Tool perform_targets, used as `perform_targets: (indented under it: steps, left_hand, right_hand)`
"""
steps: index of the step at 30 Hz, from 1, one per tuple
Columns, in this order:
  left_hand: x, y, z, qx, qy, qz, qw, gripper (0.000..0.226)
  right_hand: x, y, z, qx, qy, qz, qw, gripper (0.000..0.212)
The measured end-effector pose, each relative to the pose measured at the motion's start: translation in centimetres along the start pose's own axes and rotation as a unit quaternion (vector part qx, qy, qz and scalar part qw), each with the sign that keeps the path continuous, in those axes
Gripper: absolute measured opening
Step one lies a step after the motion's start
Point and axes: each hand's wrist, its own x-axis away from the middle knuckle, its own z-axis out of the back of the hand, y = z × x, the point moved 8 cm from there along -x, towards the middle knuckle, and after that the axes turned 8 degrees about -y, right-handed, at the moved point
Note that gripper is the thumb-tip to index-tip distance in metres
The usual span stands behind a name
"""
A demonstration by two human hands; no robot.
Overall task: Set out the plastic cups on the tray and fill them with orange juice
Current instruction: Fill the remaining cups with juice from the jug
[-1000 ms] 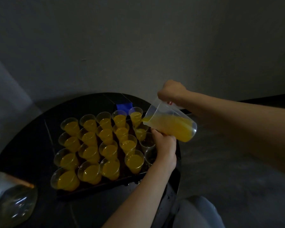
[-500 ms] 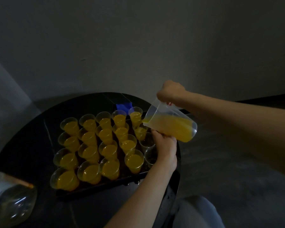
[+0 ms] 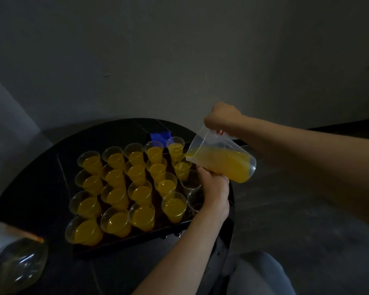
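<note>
Several clear plastic cups filled with orange juice [image 3: 115,196] stand in rows on a dark tray [image 3: 126,241]. Two empty cups [image 3: 190,182] stand in the right column, near the front. My right hand [image 3: 222,118] grips the handle of a clear measuring jug [image 3: 222,165] half full of juice, tilted to the left. The jug's spout hangs over a partly filled cup [image 3: 180,168] in the right column. My left hand [image 3: 213,186] is pressed against the jug's underside, with its fingers curled up around it.
The tray lies on a round black table [image 3: 30,167]. A blue object [image 3: 160,136] lies behind the cups. A clear plastic bottle [image 3: 15,262] lies at the lower left. A grey wall rises behind, and my knee [image 3: 260,273] shows below the table's right edge.
The jug keeps its tilt over the same cup, and both hands stay nearly where they were.
</note>
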Motion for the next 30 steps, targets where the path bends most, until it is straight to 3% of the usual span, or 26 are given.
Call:
perform_targets:
  steps: [21, 25, 30]
  left_hand:
    - [0.7, 0.9, -0.2, -0.014, -0.001, -0.003, 1.000, 0.085]
    - [0.8, 0.9, -0.3, -0.013, -0.008, -0.005, 1.000, 0.081]
    - [0.7, 0.7, -0.8, 0.030, -0.011, 0.013, 0.999, 0.056]
  right_hand:
    - [0.2, -0.3, 0.4, -0.001, -0.026, -0.007, 1.000, 0.023]
    - [0.2, -0.2, 0.3, -0.005, -0.026, -0.010, 1.000, 0.023]
    - [0.3, -0.4, 0.4, 0.012, -0.023, -0.011, 1.000, 0.021]
